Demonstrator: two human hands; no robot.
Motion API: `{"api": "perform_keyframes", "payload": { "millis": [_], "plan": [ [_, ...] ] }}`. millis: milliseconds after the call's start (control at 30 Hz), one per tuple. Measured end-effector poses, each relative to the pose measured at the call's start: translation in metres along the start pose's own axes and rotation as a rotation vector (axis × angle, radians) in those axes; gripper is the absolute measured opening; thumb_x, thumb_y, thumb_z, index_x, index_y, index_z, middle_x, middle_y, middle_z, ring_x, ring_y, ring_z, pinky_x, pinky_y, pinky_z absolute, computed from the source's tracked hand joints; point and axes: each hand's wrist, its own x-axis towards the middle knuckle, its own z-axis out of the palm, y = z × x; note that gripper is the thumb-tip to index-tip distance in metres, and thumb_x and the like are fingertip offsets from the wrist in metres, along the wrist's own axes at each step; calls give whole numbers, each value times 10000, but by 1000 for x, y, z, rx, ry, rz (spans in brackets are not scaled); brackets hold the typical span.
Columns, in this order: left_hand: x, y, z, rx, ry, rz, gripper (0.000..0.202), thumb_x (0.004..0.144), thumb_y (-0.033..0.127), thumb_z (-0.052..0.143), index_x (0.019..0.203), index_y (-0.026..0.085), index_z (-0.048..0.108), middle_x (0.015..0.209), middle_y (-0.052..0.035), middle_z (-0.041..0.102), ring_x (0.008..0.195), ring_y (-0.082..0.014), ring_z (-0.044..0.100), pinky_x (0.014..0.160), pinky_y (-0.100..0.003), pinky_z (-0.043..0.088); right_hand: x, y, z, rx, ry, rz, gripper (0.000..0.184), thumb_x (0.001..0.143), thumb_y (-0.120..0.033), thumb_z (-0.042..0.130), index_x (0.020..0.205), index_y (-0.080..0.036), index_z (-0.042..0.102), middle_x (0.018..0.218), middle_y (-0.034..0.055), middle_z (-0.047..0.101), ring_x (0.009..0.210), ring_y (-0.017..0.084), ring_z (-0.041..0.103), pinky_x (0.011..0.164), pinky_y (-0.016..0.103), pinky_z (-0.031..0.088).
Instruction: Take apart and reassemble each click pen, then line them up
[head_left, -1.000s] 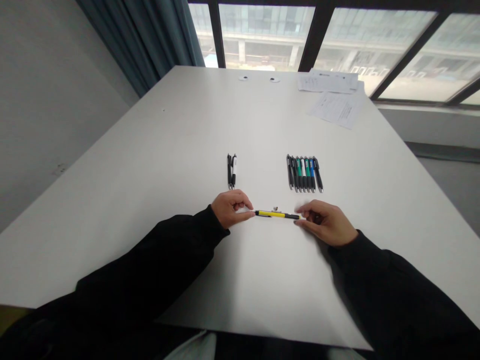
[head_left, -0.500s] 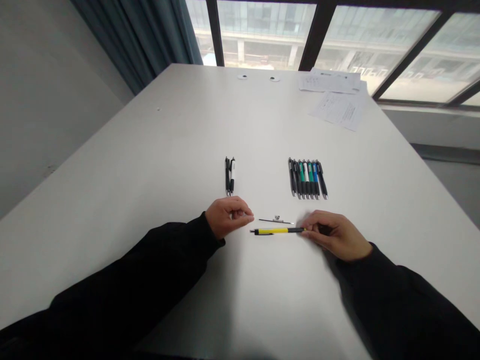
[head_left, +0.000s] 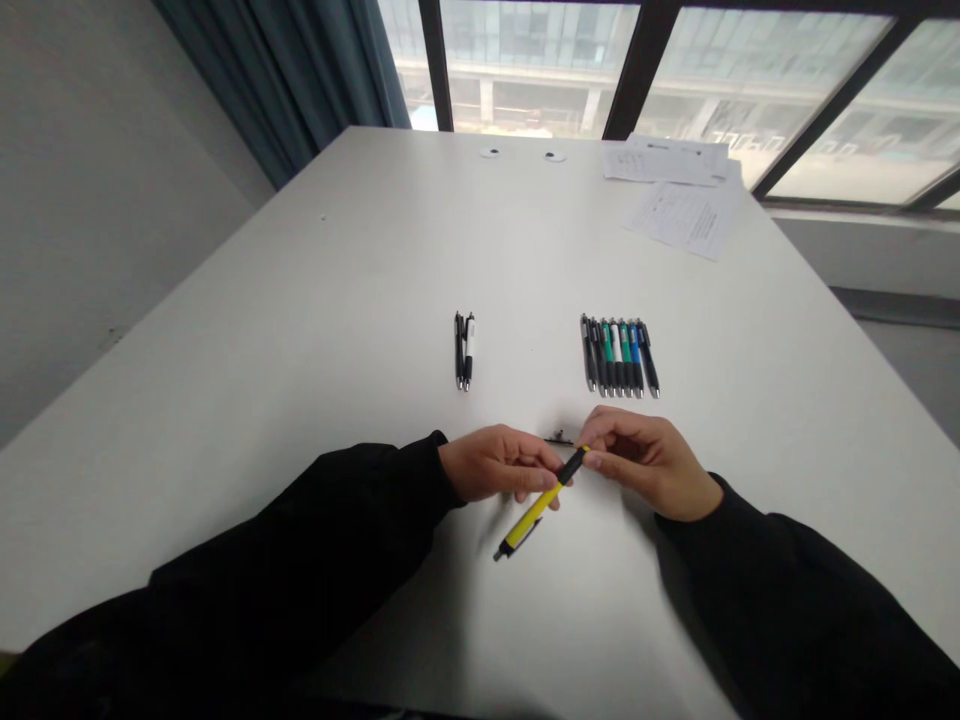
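A yellow pen [head_left: 537, 510] with a black grip slants above the table, its clicker end pointing down toward me. My right hand [head_left: 649, 460] pinches the pen's grip end between thumb and fingertips. The thumb and fingers of my left hand [head_left: 510, 465] close around the barrel near the black grip. Just behind my hands lies a thin dark ink refill [head_left: 553, 441], partly hidden by my fingers. A small metallic part [head_left: 559, 435] sits beside it, too small to make out.
Two pens, one black [head_left: 459, 352] and one white and black [head_left: 469, 352], lie ahead on the left. To the right is a row of several black, green, white and blue pens [head_left: 616, 358]. Papers [head_left: 682, 205] rest at the white table's [head_left: 390, 270] far right, by the window.
The yellow pen has been lifted from lying flat and turned diagonally, its clicker end swinging toward me. My left hand has moved right and taken hold of it.
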Motion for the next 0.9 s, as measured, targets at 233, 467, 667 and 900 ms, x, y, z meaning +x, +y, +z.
{"api": "perform_keyframes", "payload": {
  "millis": [233,467,667,900],
  "plan": [
    [-6,-5,-7,-125,40,-22,372,743,381,794,916,85,651,797,-92,728,527,-65,561,470,-167,386,-9,18,-18,-582,101,-195,289,826,-277,721,1091,-175,667,851,47,603,615,122,541,552,265,456],
    [-7,-5,-12,-141,24,-6,410,747,434,780,878,89,602,831,-156,753,475,-75,585,408,-160,359,-8,27,-15,-946,-10,-231,162,940,-246,546,1006,-180,680,949,86,652,787,175,636,712,298,520],
    [-7,-5,-12,-152,2,25,409,742,449,781,848,98,599,828,-160,755,478,-86,612,424,-164,373,-9,22,-9,-984,-7,-169,177,964,-229,437,933,-156,595,887,100,639,737,196,602,646,325,498],
    [-12,-3,-13,-164,-65,-26,418,750,457,773,882,97,606,813,-166,752,467,-86,599,429,-170,382,-15,26,-18,-97,287,84,166,866,-351,652,883,-189,623,667,15,609,500,120,506,445,256,389]
  ]
}}
